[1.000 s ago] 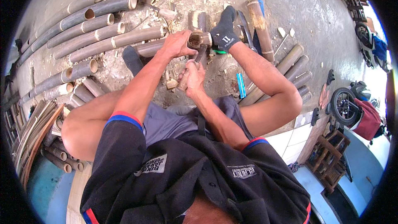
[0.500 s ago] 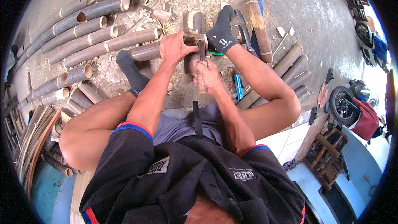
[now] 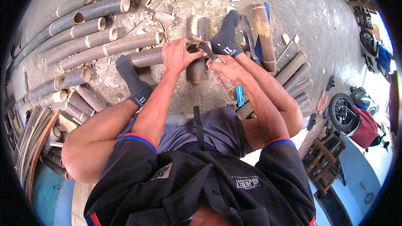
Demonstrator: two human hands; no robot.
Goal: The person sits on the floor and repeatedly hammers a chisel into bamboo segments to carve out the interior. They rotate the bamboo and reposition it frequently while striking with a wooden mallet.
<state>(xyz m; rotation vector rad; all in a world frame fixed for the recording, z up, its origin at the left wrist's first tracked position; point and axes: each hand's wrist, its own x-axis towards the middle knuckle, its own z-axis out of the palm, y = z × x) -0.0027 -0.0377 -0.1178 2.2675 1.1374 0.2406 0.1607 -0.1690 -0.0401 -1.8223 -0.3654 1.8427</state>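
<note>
My left hand (image 3: 178, 55) is wrapped over the end of a brown bamboo tube (image 3: 145, 57), its thumb beside a cut opening. The tube lies crosswise on a thicker bamboo piece (image 3: 196, 74), which has a pale shaved patch at its far end. In my right hand (image 3: 228, 68) is a knife (image 3: 206, 49), gripped by its wooden handle. The dark blade slants up and left to the opening near my left thumb. How deep the tip reaches cannot be made out. My socked feet rest on either side of the bamboo.
Several long bamboo tubes (image 3: 111, 47) lie at the left, some with holes. Wood chips litter the floor. Beyond my right foot are a long curved blade (image 3: 249, 37) and an upright bamboo piece (image 3: 263, 29). More tubes (image 3: 292, 68) lie by my right knee; split strips (image 3: 31, 142) are at far left.
My right hand has moved right, with its elbow swung outward. The knife, nearly upright in the picture before, now slants with its handle toward the lower right. My left hand keeps its hold.
</note>
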